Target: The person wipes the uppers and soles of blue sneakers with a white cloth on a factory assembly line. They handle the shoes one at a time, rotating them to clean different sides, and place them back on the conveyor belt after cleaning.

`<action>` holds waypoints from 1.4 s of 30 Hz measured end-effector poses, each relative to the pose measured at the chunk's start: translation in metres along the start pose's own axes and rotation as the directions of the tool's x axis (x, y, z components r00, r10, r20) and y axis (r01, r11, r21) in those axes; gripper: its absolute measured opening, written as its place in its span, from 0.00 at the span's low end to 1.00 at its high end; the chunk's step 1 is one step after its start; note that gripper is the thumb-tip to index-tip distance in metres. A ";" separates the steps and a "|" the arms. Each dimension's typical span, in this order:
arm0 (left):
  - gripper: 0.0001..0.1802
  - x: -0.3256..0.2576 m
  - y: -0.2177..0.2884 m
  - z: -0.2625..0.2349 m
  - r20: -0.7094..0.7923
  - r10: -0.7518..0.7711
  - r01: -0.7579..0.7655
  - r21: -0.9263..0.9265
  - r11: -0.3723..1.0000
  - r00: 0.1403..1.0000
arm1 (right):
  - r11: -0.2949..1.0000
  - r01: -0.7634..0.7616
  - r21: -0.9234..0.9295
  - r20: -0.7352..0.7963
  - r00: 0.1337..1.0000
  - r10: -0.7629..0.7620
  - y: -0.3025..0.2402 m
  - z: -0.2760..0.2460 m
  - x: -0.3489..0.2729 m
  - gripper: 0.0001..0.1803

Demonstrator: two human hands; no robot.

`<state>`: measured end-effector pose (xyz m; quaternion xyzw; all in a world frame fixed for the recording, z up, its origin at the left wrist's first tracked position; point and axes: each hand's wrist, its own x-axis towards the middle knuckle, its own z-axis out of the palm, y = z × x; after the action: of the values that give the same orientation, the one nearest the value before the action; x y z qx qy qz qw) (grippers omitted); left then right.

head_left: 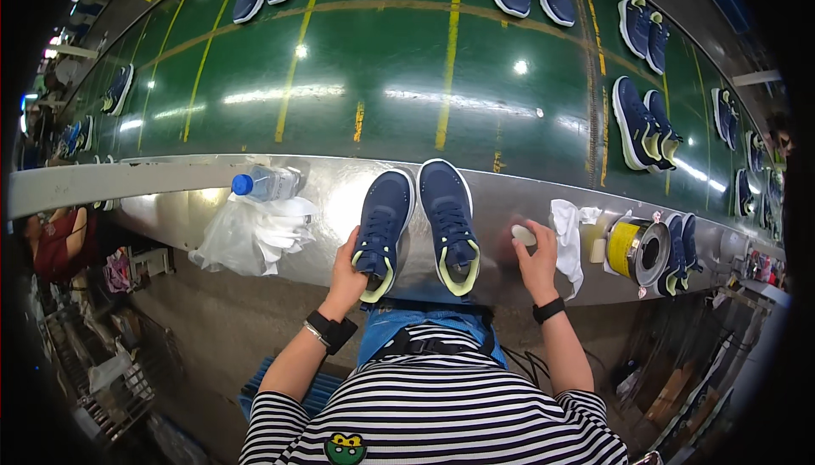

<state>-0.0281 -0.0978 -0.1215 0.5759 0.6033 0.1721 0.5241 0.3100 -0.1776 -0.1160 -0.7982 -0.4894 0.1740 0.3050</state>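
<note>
Two navy sneakers with white soles and lime linings stand side by side on the metal ledge in front of me, toes pointing away. My left hand [346,278] is closed on the heel end of the left sneaker [384,219], its thumb along the outer side. The right sneaker [448,219] stands untouched just beside it. Off to the right, my right hand [538,263] has a small white oval piece [523,235] between thumb and forefinger, low over the ledge. What the piece is cannot be made out.
Beyond the ledge runs a green belt [356,66] with yellow lines, carrying several sneaker pairs. A blue-capped bottle [270,183] and white plastic bags [255,231] lie left. Right are a white cloth [567,240], a round yellow-labelled tin [637,250] and another sneaker pair [677,253].
</note>
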 end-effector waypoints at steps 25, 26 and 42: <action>0.45 0.095 0.048 0.013 0.072 0.074 -0.094 0.341 0.935 0.995 | 0.745 -0.345 0.571 0.247 0.937 0.245 -0.103 0.022 0.044 0.08; 0.45 0.095 0.046 0.011 0.064 0.090 -0.105 0.310 0.945 0.994 | 0.759 -0.345 0.552 0.305 0.931 0.201 -0.124 0.026 0.050 0.07; 0.44 0.076 0.032 -0.029 -0.026 0.034 -0.023 0.356 0.934 0.999 | 0.944 -0.163 0.287 0.251 0.964 0.090 -0.200 0.138 0.027 0.08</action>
<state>-0.0197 -0.0112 -0.1172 0.6670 0.6243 0.0770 0.3994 0.1081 -0.0433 -0.0883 -0.7454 -0.4365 0.3598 0.3528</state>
